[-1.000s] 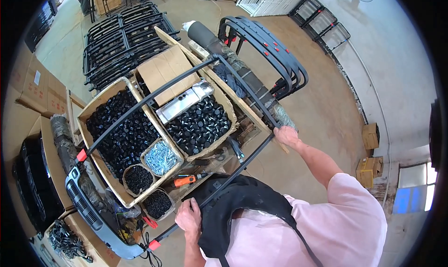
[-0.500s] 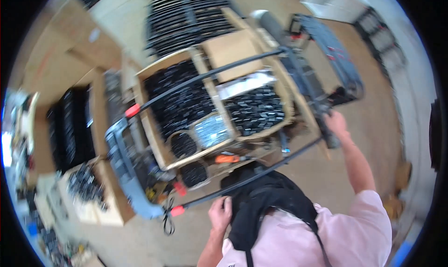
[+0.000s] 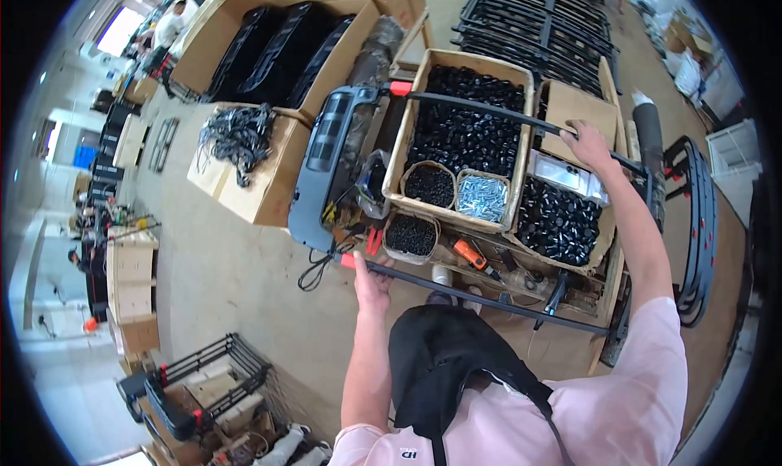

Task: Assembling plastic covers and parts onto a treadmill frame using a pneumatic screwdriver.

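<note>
A large rack-like frame lies across the boxes in front of me, with black bars and a curved grey end piece (image 3: 316, 173) on the left. Its near bar (image 3: 481, 298) has a red end fitting, and my left hand (image 3: 373, 283) grips it just right of there, thumb on top. Farther off, my right hand (image 3: 588, 146) is closed round the far bar (image 3: 481, 110). Under the frame, one carton (image 3: 394, 169) holds black plastic caps, a small basket of black screws (image 3: 429, 186) and a basket of silvery screws (image 3: 481, 197). Similar caps (image 3: 558, 222) fill the carton beside it.
An orange power tool (image 3: 470, 254) and a tub of small black parts (image 3: 410, 236) sit along the bench's near side. Stacked black racks (image 3: 542, 30) stand beyond. At left are a big carton (image 3: 346, 54) of black panels and a cable-topped box (image 3: 273, 185). Other people are far left.
My view has swung, so the boxes sit farther right. My right hand has gone from the frame's right end to its far bar. My left hand has moved up and taken hold of the near bar.
</note>
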Demonstrator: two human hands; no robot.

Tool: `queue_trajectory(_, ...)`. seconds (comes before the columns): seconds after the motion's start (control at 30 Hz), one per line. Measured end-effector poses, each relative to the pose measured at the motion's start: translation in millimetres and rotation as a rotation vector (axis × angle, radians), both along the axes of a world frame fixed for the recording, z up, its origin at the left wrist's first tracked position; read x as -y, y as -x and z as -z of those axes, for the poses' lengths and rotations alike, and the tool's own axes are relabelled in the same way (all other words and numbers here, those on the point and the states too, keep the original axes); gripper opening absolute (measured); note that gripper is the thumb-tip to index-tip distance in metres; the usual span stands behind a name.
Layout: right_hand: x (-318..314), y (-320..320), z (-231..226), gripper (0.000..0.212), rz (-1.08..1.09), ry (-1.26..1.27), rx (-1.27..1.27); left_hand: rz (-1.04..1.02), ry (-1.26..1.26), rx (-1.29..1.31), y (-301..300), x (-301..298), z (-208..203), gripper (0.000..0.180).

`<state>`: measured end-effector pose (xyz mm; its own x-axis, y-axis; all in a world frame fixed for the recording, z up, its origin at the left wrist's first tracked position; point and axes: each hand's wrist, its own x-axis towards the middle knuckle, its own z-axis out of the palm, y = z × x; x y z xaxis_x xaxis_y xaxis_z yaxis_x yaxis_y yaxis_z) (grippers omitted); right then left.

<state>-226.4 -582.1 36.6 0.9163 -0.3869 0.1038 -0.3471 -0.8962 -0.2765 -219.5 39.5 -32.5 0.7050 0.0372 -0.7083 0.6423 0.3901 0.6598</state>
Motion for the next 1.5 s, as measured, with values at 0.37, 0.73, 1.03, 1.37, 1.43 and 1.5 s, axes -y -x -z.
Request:
queue_trajectory(0.37,2,-81,47,0.075,0.099,-0.267,-0.292,-0.046,0.078,0.011,-25,-11,3,0.057)
queue_trajectory(0.73,-89,23,-107,0.064,0.019,-0.075,-0.029,-0.085,0.491,0.002,47,-87,3,0.029)
queue_trajectory(1.03,-370,54,-311,0.07,0.059,0.305,0.205,-0.193,0.789,0.245,7,-294,-75,0.036)
queue_trajectory(1.37,-591,77,-335,0.062,0.035,-0.168,0.083,-0.267,0.771,0.543,-65,-514,-128,0.043)
queue_trajectory(1.43,-595,81,-300,0.059,-0.132,-0.078,0.11,-0.25,0.671,0.637,-77,-549,-138,0.046)
queue_trajectory(1.5,-616,74,-267,0.067,-0.191,-0.076,0.121,-0.234,0.571,0.694,-91,-582,-141,0.041)
